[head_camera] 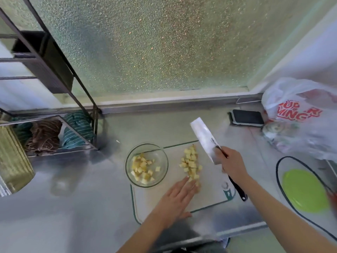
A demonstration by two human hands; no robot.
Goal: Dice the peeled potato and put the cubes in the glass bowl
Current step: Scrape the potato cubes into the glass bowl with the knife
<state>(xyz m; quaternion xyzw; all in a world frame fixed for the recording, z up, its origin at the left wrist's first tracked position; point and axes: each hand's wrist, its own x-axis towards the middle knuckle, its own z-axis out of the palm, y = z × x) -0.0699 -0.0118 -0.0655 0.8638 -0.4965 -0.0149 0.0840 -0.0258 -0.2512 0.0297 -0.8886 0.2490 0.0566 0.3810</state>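
The steel counter carries all items. The cutting board lies near its front edge, within easy reach of both arms. The glass bowl stands touching the board's left edge, presumably so cubes travel a short way; it already holds a share of them. The cleaver is raised clear over the board's back right corner, blade tilted up. The right hand grasps its handle, evidently keeping the edge away from the other hand. The left hand lies flat, fingers straight, on the board's front half, fingertips touching the near end of the potato cubes. That pile runs along the board's middle. Judgement: dicing looks finished; gathering and transferring the remaining cubes is in hand.
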